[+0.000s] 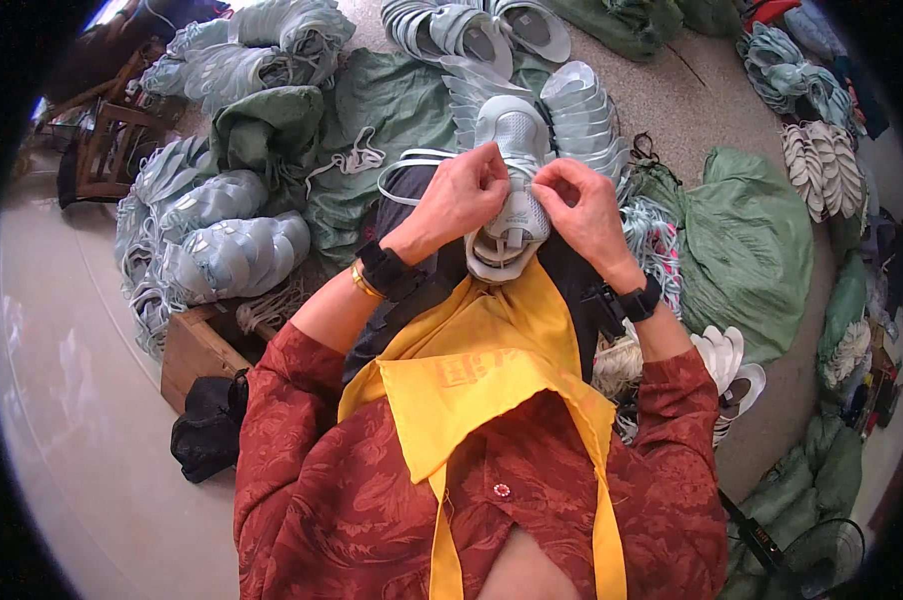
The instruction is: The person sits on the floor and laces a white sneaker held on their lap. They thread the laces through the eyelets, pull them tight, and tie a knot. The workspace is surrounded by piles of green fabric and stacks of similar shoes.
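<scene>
A pale grey-white shoe upper (518,215) lies lengthwise between my knees, its rounded toe pointing away from me. Over its left side, my left hand (469,192) pinches a white shoelace (412,163), with loose loops trailing to the left of the fingers. At the upper's right edge, my right hand (584,208) has its thumb and forefinger pressed together; what they grip, if anything, is too small to tell. Both hands rest close to the lacing area. A yellow apron (472,385) covers my lap below the heel.
Stacked pale uppers (237,262) lie left, with more bundles (582,110) ahead. Green sacks (752,250) spread on the right, and a green cloth (387,100) lies ahead. A wooden box (197,350) and a black bag (207,428) are at my left.
</scene>
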`<state>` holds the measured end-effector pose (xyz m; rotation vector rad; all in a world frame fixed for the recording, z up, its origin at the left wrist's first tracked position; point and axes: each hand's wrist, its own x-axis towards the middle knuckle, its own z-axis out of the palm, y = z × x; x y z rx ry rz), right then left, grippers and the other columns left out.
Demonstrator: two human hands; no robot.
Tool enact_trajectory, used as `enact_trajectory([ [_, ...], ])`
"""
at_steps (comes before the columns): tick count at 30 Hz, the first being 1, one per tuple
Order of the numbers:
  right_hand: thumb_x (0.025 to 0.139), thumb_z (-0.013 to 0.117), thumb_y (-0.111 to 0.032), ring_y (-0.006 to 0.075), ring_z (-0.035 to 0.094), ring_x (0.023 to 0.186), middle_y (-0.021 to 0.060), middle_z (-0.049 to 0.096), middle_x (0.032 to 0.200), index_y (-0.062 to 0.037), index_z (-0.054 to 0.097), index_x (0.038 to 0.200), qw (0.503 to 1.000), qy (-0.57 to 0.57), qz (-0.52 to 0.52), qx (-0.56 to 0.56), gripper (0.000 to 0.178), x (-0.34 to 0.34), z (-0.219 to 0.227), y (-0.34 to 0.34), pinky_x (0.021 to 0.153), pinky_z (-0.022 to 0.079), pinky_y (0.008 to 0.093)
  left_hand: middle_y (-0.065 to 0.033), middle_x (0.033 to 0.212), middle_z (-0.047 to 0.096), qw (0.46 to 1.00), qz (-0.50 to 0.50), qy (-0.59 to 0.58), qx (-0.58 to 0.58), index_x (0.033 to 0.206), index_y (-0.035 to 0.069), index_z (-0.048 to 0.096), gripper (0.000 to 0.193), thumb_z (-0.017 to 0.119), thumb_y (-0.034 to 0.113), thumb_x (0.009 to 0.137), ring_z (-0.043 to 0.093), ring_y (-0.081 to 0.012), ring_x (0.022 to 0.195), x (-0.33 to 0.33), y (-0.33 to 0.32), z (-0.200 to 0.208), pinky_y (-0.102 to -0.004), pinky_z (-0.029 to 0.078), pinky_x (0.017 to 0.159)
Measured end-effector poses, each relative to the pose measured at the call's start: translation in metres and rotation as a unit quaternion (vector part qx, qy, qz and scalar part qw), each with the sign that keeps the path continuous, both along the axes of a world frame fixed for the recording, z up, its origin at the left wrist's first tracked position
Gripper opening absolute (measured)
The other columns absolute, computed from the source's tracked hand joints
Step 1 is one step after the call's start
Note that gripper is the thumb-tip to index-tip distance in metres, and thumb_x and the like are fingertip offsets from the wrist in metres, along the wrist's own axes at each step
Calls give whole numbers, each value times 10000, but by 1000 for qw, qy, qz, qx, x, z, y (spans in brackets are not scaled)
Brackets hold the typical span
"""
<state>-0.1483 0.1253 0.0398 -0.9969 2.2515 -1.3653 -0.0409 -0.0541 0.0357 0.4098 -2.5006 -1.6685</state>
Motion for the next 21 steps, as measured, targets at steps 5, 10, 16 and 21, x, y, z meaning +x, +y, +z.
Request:
enact_trajectory([
  [5,973,653,-54,129,699,782,87,732,1008,-38,678,990,968,-220,-64,-104,34,-25,1,44,708,569,247,29,703,497,999,-34,-5,-11,902,9,595,48,606,56,907,435,-33,670,6,-16,9,-244,388,577],
  [10,1007,604,-51,199,729,917,202,680,1236,-29,645,1094,788,-475,-141,-367,99,-45,27,85,783,618,276,31,749,554,998,-58,-13,-13,909,16,601,29,578,21,928,481,-37,686,17,-45,11,-241,401,586],
  [16,1012,574,-9,212,643,897,201,660,1117,49,621,1086,732,-472,-108,-479,105,-83,23,157,791,562,304,38,800,575,983,-91,-13,161,923,28,613,107,632,103,998,542,-54,788,14,-59,60,-220,449,735],
  [21,1014,565,-1,209,591,886,173,613,1043,74,600,1117,734,-470,-146,-468,132,-83,13,190,784,532,314,31,816,586,981,-87,27,170,942,12,602,85,628,72,997,557,-60,776,7,-45,40,-229,469,719],
])
